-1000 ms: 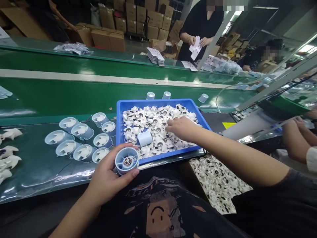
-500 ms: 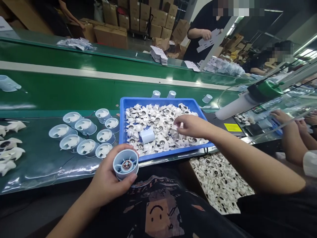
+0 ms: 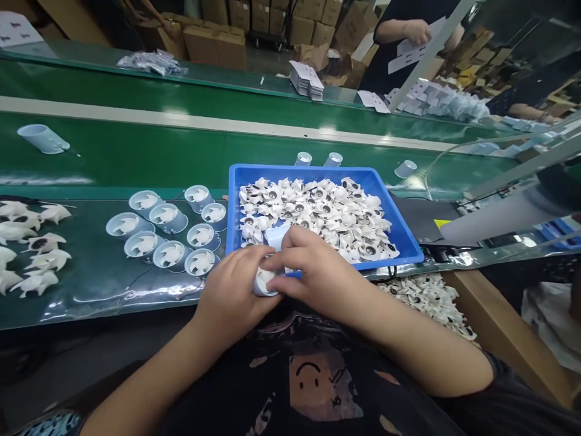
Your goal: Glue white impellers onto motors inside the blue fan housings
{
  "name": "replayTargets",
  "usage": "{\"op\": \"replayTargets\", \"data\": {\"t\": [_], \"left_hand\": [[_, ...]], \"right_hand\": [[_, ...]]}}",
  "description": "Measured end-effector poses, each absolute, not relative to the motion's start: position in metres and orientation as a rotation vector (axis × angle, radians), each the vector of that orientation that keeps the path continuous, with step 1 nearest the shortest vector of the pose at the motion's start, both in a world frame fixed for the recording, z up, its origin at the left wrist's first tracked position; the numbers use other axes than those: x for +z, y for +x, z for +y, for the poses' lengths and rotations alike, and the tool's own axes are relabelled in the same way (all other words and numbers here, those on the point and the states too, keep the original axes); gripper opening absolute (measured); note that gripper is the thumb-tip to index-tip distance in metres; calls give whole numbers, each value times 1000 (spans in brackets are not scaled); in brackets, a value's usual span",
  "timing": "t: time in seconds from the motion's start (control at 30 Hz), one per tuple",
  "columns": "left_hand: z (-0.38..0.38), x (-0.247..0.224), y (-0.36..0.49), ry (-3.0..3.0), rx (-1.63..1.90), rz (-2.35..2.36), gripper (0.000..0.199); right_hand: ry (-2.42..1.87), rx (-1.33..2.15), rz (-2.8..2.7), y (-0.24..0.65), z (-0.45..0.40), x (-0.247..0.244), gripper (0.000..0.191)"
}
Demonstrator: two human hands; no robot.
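Note:
My left hand (image 3: 236, 284) is wrapped round a light-blue cylindrical housing (image 3: 262, 289) in front of the blue tray (image 3: 233, 209). A white fan impeller (image 3: 267, 276) sits at the housing's mouth, and the fingers of my right hand (image 3: 299, 263) are closed on it, partly covering it. Many white impellers (image 3: 318, 200) fill the tray. Another blue housing (image 3: 276, 236) lies among them, just behind my hands. To the left, several blue housings (image 3: 167, 217) with white impellers inside stand grouped on the green bench.
Loose impellers (image 3: 40, 254) lie at the far left. More housings (image 3: 43, 138) rest on the green conveyor (image 3: 181, 151). A white tube (image 3: 490, 212) slants in at right. Below the bench is a box of impellers (image 3: 426, 300). A person's hands (image 3: 416, 31) hold white card across the belt.
My right hand has left the tray and come to the housing in my left hand, where a white impeller now shows. The view has shifted, so the bench appears higher.

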State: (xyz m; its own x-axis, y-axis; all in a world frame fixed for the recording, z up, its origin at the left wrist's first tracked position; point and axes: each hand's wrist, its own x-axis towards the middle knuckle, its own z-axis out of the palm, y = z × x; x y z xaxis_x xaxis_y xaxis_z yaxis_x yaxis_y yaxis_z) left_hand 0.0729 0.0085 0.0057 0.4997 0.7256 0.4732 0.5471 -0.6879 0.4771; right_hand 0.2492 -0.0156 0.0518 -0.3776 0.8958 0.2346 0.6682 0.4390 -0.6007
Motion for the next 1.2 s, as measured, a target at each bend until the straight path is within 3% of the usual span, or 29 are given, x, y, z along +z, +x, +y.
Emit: {"op": "replayTargets", "data": {"t": [0.27, 0.4, 0.6, 0.7, 0.73, 0.8, 1.0, 1.1, 1.2], "left_hand": [[14, 14, 83, 2550, 977, 1043, 22], [19, 17, 78, 2525, 938, 1037, 32], [37, 26, 72, 2693, 981, 822, 48], [79, 42, 75, 2640, 717, 1068, 56], [99, 49, 78, 2585, 621, 1238, 56], [148, 62, 88, 2462, 497, 1563, 52], [265, 64, 126, 2359, 287, 1800, 39], [274, 66, 135, 2394, 165, 1789, 40], [241, 71, 134, 2523, 182, 1663, 45]], "right_hand": [[-1311, 668, -2045, 255, -7, 44, 17], [-1169, 602, -2019, 270, -19, 49, 12], [-1198, 381, -2108, 290, -35, 45, 44], [-1252, 203, -1908, 312, -41, 42, 11], [-1260, 134, -1821, 319, -43, 41, 10], [-1248, 42, -1719, 329, -46, 38, 17], [-1177, 80, -1775, 333, -52, 27, 21], [-1296, -68, -1627, 359, -64, 26, 37], [-1328, -561, -1216, 416, -71, 24, 53]]}}
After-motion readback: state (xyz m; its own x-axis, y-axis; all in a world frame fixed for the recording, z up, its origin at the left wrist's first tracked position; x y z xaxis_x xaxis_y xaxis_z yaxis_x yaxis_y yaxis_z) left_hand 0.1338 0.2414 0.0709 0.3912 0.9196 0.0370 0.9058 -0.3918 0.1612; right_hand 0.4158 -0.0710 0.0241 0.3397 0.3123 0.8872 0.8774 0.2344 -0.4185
